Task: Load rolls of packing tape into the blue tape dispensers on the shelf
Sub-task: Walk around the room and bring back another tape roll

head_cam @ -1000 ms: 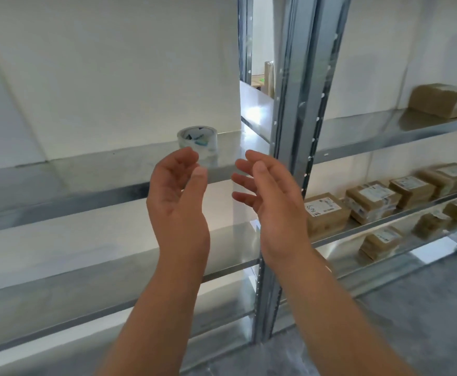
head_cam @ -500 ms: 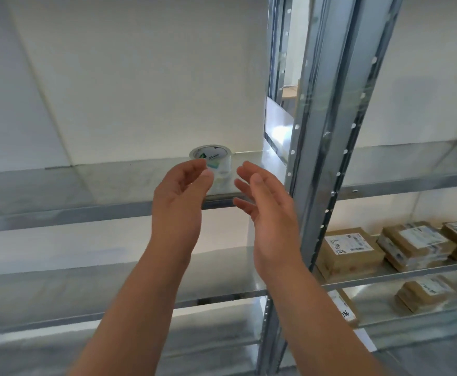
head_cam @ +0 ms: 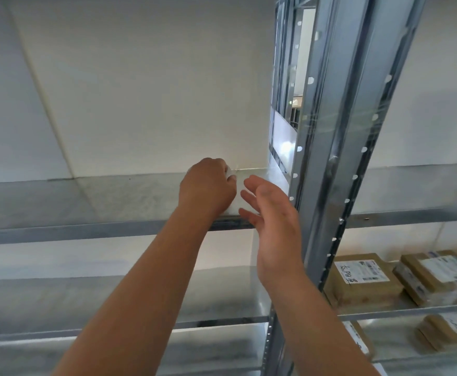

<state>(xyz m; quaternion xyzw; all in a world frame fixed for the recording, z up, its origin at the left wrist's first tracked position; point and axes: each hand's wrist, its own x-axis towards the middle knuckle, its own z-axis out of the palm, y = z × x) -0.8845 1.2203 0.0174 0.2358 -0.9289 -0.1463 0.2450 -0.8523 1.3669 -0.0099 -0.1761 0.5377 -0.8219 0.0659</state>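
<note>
My left hand (head_cam: 208, 187) reaches onto the upper metal shelf (head_cam: 108, 202) and closes over the clear roll of packing tape (head_cam: 231, 172). Only a pale sliver of the roll shows past my knuckles; the hand hides everything else. My right hand (head_cam: 272, 210) hovers just to the right of it, palm turned left, fingers spread, holding nothing. No blue tape dispenser is in view.
A perforated steel upright (head_cam: 338, 158) rises just right of my right hand. Labelled brown parcels (head_cam: 363, 280) lie on the lower shelves at the right. A lower shelf (head_cam: 86, 302) runs beneath my forearms, with a white wall behind.
My left hand has gone forward onto the shelf and closed over the tape roll, which stood uncovered before. The right hand has moved up beside it. The view has tilted upward.
</note>
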